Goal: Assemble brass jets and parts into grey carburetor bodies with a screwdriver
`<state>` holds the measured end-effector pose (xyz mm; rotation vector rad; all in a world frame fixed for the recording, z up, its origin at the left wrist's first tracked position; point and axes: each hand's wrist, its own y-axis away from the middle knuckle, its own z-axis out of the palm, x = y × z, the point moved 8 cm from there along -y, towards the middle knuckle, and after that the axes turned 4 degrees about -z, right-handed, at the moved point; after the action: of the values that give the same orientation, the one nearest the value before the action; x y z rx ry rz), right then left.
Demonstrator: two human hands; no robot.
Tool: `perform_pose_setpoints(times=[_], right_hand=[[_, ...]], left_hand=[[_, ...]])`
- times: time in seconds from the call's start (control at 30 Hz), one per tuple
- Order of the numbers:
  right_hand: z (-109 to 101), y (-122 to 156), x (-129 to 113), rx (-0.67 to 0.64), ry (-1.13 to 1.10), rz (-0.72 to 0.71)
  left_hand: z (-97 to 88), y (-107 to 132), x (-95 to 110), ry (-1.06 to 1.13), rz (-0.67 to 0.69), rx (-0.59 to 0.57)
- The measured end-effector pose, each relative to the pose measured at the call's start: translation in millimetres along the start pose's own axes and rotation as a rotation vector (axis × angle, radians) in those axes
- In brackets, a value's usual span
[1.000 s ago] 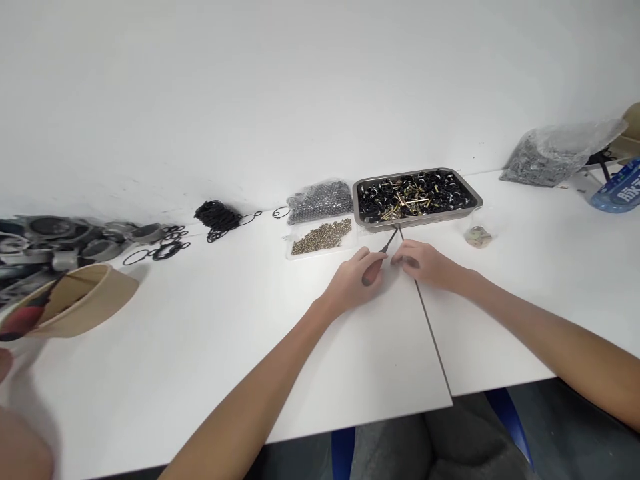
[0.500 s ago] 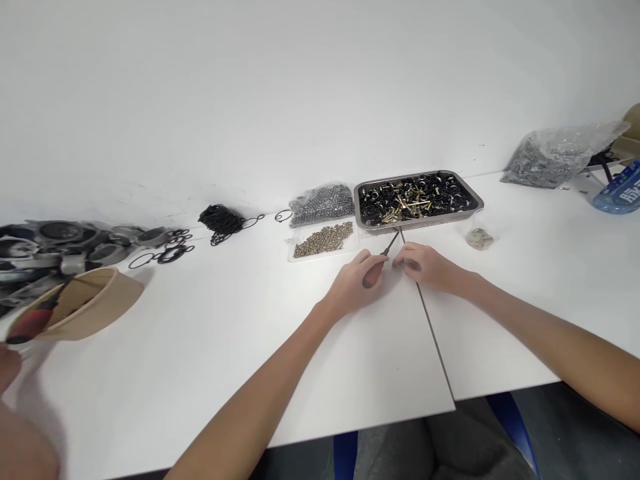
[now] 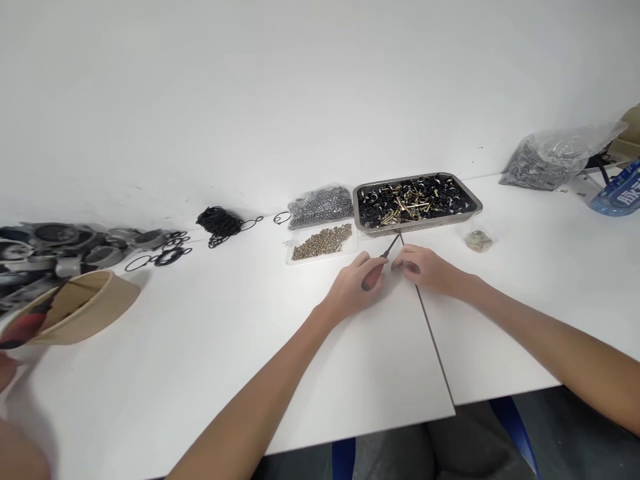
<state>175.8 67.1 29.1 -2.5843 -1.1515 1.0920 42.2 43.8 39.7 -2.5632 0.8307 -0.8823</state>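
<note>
My left hand [image 3: 350, 285] is closed around a screwdriver [image 3: 373, 277] with a reddish handle. Its thin dark shaft slants up and away, toward the near edge of a metal tray [image 3: 418, 231]. Just right of the screwdriver, my right hand [image 3: 425, 268] is curled with thumb and fingertips together, over the seam between two white tabletops. What those fingers hold, if anything, is too small and hidden to name. Black ring-shaped parts and gold-coloured pins fill the tray. Left of it, a shallow white tray [image 3: 296, 259] carries small brassy pieces.
Behind the brassy pieces lies a clear bag of dark balls [image 3: 321, 207]. Black rubber rings [image 3: 219, 223] lie by the wall. At left are a tan container [image 3: 107, 303], grey round parts [image 3: 100, 255] and another person's hand [image 3: 6, 370] near a red-handled tool. A small bag [image 3: 479, 241] sits right.
The view has shifted very slightly. My hands and the screwdriver stay in nearly the same place. The other person's hand and red-handled tool at the left edge sit a little further left.
</note>
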Motion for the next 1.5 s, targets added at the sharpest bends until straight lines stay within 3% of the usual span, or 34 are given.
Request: perform_pose_setpoints(times=[1.5], right_hand=[[-2,-2,-4,-0.014,-0.011,0.033]], left_hand=[[10.0,0,-3,-0.041,-0.011,-0.133]])
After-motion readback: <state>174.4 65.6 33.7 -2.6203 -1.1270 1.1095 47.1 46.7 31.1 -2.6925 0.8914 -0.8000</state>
